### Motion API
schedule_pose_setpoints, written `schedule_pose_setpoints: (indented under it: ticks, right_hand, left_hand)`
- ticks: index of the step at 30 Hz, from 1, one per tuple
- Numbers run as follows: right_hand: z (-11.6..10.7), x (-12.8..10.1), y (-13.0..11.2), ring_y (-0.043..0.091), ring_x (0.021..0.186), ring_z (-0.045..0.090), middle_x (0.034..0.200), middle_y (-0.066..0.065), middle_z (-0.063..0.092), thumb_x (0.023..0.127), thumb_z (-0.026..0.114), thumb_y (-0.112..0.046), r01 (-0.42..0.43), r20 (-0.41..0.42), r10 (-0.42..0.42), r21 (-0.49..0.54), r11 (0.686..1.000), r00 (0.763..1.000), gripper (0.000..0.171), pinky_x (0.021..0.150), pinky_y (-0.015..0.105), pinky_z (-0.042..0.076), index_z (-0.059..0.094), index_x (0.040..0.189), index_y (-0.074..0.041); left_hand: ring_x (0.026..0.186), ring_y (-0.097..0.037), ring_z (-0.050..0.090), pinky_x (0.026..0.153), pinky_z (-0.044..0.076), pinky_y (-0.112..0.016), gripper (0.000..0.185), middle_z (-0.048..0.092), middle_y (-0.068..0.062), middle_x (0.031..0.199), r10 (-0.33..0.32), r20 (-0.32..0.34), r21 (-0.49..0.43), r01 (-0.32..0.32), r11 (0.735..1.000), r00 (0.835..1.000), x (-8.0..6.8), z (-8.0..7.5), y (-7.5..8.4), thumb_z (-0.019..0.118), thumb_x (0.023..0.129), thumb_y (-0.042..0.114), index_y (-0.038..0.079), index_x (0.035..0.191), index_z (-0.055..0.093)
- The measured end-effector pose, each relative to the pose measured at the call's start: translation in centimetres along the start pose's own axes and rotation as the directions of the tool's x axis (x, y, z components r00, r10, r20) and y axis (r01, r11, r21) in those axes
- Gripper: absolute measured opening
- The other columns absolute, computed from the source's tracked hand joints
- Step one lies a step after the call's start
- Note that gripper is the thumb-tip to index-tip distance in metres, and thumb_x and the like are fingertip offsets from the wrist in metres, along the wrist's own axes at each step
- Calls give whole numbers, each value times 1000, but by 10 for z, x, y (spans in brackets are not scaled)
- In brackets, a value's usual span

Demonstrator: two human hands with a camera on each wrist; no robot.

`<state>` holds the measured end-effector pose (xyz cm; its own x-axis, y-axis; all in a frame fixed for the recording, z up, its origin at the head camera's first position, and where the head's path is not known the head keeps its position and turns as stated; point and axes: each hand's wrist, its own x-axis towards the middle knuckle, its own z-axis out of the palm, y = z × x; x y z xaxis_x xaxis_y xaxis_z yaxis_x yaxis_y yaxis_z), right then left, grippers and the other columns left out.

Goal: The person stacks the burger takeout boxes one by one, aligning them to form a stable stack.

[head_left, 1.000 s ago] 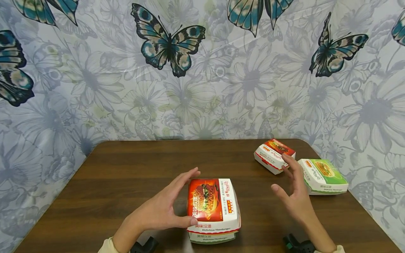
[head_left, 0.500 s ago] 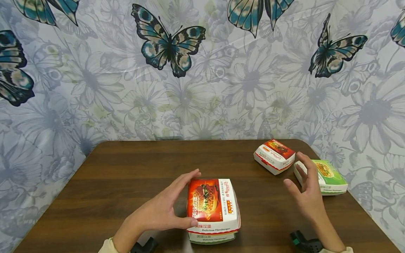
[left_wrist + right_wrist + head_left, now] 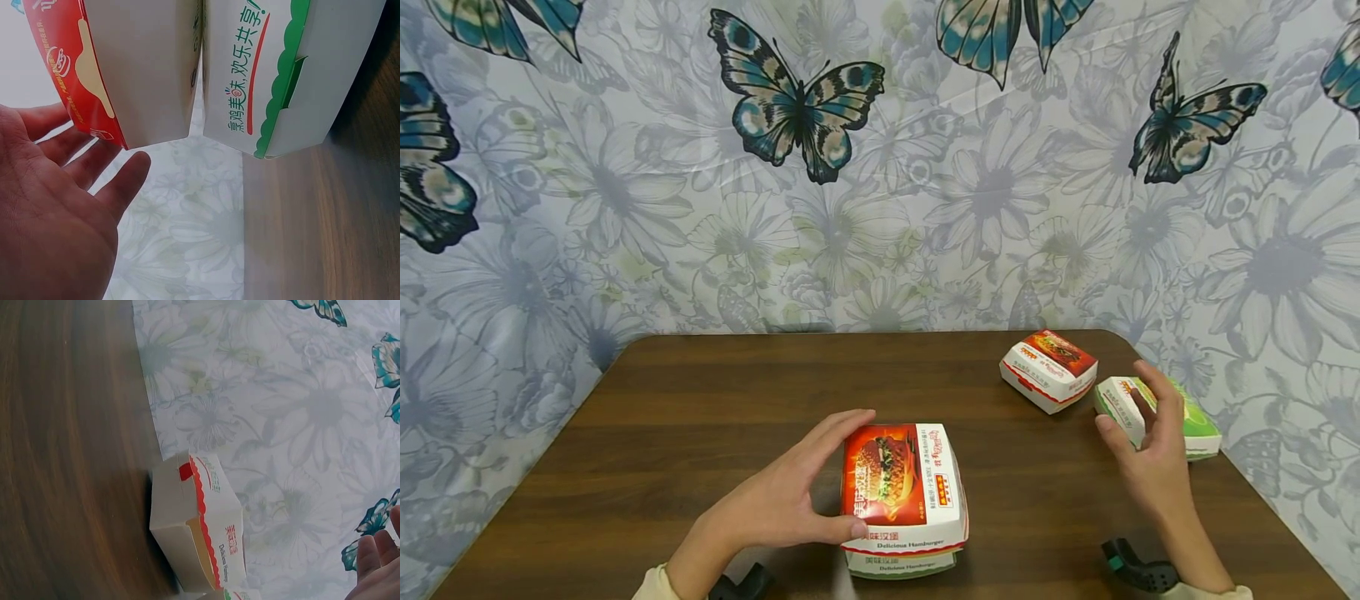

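Note:
Near the front middle of the table, a red-and-white hamburger box point(image 3: 891, 475) is stacked on a green-edged one point(image 3: 902, 565). My left hand point(image 3: 778, 500) is at the stack's left side, thumb at the upper box's near corner and fingers straight along its far-left edge. The left wrist view has that thumb close to the red box's point(image 3: 144, 69) corner, with the green box point(image 3: 256, 81) below it. My right hand point(image 3: 1157, 458) hovers spread over a green hamburger box point(image 3: 1123, 410) at the right, covering part of its top, holding nothing.
A second red hamburger box point(image 3: 1049, 371) sits at the back right, just left of the green one. The brown wooden table point(image 3: 722, 400) ends at a wall covering point(image 3: 880, 250) with butterflies and flowers. Black wrist devices point(image 3: 1138, 568) sit under both wrists.
My right hand has moved right, from beside the back red box to over the green box. The left hand and the stack have stayed in place.

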<state>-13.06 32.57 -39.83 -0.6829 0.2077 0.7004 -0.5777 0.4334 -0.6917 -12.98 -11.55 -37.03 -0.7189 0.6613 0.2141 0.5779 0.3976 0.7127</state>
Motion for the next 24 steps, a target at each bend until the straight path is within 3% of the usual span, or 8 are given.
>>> schedule_pose_setpoints:
  ticks: [13,18,24]
  right_hand:
    - [-12,2,8,14,142,34,153,-4,39,82,69,10,-62,-106,54,-69,996,993,80,116,15,32,38,155,0]
    - [-15,2,8,11,142,34,155,0,39,83,73,1,-105,-150,84,-142,984,985,82,114,12,32,38,156,-4]
    - [-21,0,14,10,142,35,154,-4,40,83,76,-6,-139,-197,98,-210,968,976,83,114,12,31,39,157,-10]
  left_hand:
    - [139,-17,40,107,47,-58,96,26,19,162,-31,24,-27,31,999,999,1,0,0,82,83,50,47,159,24]
    - [139,-17,42,107,47,-57,97,27,14,163,-16,24,-19,16,1000,1000,1,1,-1,82,83,50,46,160,23]
    - [139,-16,42,108,47,-56,98,27,18,162,-23,27,-25,23,999,999,1,1,0,83,83,50,45,160,22]
